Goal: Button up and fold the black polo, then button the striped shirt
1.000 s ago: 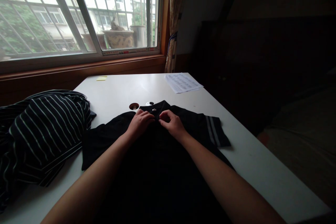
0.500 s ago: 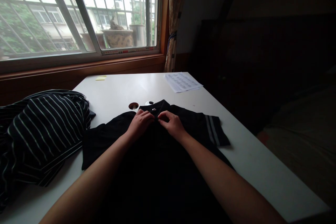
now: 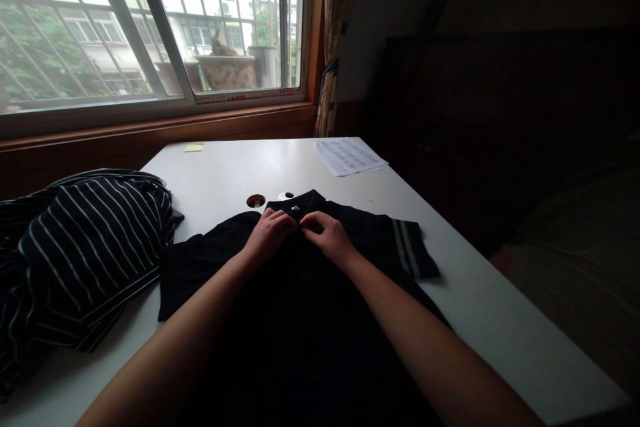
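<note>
Shirt [image 3: 300, 293] is lying on the counter [image 3: 225, 170]. My left hand [image 3: 273, 232] and right hand [image 3: 327, 233] are pinching it near the collar [image 3: 311, 202]. I'm guessing the next move is needing gentle care.

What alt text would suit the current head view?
A person's left hand and right hand touch a black shirt near its collar; it lies spread on a white table. Striped cloth is heaped at left, and papers lie beyond the shirt.
</note>
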A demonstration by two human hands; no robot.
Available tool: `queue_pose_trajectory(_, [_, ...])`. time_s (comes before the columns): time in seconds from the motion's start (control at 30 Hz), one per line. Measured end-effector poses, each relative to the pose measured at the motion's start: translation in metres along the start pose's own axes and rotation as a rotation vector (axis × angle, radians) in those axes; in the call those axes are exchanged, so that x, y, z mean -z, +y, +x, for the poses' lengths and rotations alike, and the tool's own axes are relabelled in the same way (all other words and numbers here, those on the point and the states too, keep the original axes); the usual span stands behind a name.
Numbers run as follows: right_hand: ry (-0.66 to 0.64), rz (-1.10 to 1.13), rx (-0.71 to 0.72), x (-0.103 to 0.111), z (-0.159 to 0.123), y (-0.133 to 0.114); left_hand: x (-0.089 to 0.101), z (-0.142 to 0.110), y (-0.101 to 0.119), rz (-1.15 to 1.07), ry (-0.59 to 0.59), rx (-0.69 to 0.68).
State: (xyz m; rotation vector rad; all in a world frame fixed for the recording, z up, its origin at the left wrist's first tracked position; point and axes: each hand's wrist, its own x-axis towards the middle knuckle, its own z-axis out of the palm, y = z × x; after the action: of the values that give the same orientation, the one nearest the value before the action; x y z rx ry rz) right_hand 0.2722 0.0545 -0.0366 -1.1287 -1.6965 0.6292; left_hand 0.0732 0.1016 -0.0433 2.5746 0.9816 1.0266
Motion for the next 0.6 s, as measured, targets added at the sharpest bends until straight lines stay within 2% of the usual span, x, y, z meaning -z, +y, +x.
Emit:
queue_pose_trajectory(0.33, [-0.031,0.15,-0.143,-0.0004,0.0029,0.0075,-0.001,0.0009,-0.0008,-0.038,-0.014,-0.006])
queue_pose_trajectory(0.6, [-0.003,0.061,-0.165,-0.002,0.0044,0.006,-0.0021,0.0001,-0.0005,-0.035,-0.043,-0.034])
